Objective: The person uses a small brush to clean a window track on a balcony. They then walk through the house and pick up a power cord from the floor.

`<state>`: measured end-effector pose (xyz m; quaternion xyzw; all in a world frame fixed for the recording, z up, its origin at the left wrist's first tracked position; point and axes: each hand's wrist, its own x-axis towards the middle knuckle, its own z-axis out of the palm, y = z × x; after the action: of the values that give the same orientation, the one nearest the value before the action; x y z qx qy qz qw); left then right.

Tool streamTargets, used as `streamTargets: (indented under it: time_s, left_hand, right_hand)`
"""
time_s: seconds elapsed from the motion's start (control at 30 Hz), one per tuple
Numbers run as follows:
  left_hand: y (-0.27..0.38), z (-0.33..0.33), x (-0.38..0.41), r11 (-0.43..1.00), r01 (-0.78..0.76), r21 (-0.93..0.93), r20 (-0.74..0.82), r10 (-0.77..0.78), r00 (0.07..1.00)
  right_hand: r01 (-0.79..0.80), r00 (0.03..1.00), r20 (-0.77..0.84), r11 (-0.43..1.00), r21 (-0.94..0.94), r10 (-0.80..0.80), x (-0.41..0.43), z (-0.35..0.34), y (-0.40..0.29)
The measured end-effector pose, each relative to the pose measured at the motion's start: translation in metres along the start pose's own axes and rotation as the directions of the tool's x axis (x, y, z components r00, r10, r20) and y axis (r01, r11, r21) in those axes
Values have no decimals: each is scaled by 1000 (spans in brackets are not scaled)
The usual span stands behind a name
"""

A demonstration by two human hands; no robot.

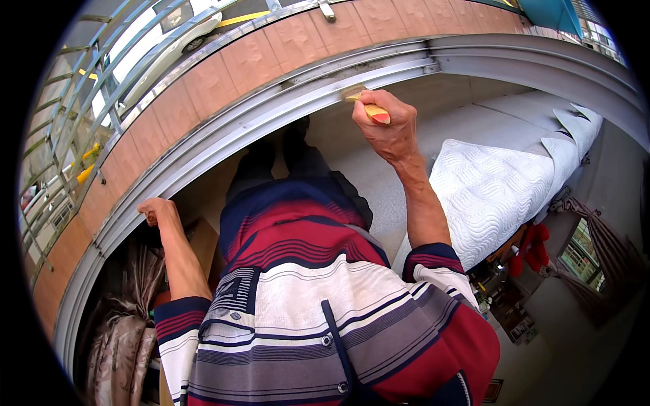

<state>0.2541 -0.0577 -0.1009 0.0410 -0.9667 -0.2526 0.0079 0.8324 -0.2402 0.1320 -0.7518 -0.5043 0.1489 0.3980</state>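
My right hand (390, 122) is closed around the yellow, red-ended handle of a brush (373, 110). The bristles rest against the metal track of a window frame (310, 86), where they look blurred. Dark smudges lie along the track near the brush. At the left, my left hand (156, 209) rests on the inner edge of the same frame with its fingers curled; whether they grip the edge is hidden.
Beyond the frame runs a tiled sill (254, 56), with a metal railing (71, 101) outside. A white quilted cover (487, 193) lies to the right. Gathered curtains (122, 345) hang at lower left. My legs are below the frame.
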Motion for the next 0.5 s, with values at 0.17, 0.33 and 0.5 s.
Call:
streamTargets:
  time_s: [0.17, 0.33, 0.5]
  left_hand:
    - [-4, 1, 13, 998, 2, -66, -11, -3, 1000]
    - [11, -21, -23, 996, 74, -51, -9, -74, 997]
    - [6, -3, -15, 999, -39, 32, 8, 39, 999]
  right_hand:
    - [-27, 998, -50, 998, 57, 30, -4, 0, -4]
    - [-190, 966, -155, 976, 104, 205, -5, -31, 5]
    - [-197, 978, -42, 972, 128, 204, 1, -28, -2]
